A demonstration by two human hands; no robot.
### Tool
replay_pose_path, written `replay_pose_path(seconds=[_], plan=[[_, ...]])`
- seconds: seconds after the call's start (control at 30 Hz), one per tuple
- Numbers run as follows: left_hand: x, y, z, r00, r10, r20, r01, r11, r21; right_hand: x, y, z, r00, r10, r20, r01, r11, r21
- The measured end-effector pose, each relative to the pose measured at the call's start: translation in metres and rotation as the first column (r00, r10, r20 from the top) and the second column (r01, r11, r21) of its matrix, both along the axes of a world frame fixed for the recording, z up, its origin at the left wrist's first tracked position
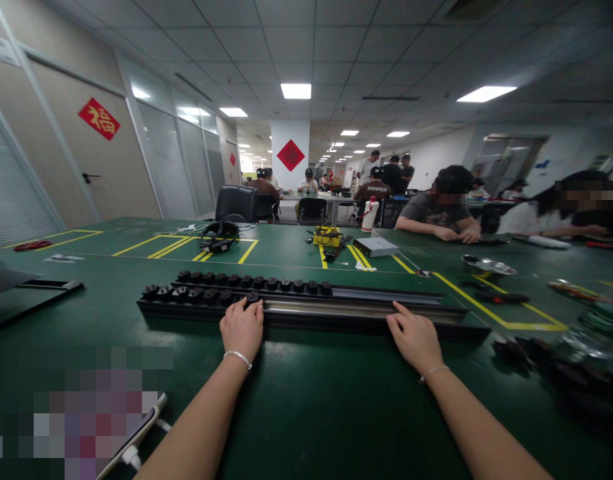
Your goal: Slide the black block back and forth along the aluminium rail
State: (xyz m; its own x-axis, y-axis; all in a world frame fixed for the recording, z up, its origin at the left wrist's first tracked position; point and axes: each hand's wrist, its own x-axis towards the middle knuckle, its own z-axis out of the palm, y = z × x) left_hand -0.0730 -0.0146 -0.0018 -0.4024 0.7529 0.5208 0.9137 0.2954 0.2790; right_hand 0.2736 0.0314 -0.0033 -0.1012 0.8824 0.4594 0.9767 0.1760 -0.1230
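Note:
A long black rail (366,308) lies across the green table in front of me, with a silvery channel along its middle. Several small black parts (226,280) sit in two rows on its left half. My left hand (242,328) rests at the rail's front edge, fingers curled on a small black part there. My right hand (414,337) lies against the rail further right, fingers bent over its front edge, index stretched onto it. Both wrists wear thin bracelets.
A pile of loose black parts (541,357) lies at the right. A metal bowl (488,266), a yellow box (327,235), a grey box (376,246) and a headset (219,235) sit further back. A phone with cable (136,440) lies near left. People work at the right.

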Motion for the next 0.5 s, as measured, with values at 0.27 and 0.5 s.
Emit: replay_pose_path(seconds=[0.27, 0.5], plan=[[-0.0004, 0.0001, 0.0002, 1.0, 0.007, -0.009, -0.007, 1.0, -0.004, 0.0008, 0.0016, -0.0012, 1.0, -0.005, 0.024, 0.004, 1.0, 0.011], [0.0002, -0.0008, 0.0022, 1.0, 0.0, 0.005, 0.001, 1.0, -0.025, 0.0008, 0.0003, 0.0001, 1.0, 0.0, 0.003, 0.0, 1.0, 0.001]])
